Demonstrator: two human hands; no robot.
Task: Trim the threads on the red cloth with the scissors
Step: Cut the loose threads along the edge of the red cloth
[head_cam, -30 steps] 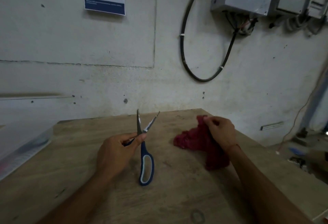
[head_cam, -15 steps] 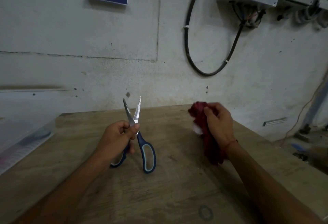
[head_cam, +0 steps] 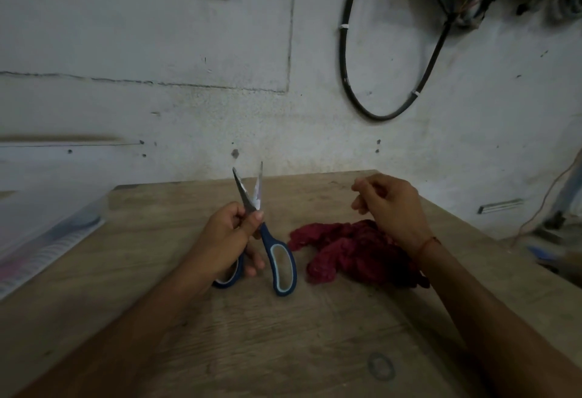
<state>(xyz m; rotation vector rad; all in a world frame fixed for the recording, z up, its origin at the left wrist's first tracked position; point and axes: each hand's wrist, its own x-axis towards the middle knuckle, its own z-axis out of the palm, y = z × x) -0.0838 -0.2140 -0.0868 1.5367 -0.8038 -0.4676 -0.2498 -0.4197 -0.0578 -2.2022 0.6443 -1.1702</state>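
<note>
Scissors point(head_cam: 264, 231), gripped by left hand point(head_cam: 225, 240), point wallward; right hand point(head_cam: 391, 206) curled above red cloth point(head_cam: 349, 251), seemingly empty.

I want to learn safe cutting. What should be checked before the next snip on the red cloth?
1. Grip on the scissors: ok, the left hand holds them, blades open and pointing up.
2. Fingers through the handle loops: not ok, the hand grips near the pivot and one loop is empty.
3. Hold on the red cloth: not ok, it lies crumpled on the table, with the right hand raised above it.
4. Thread pinched in the right hand: cannot tell.
5. Blades apart from the right hand: ok.
</note>
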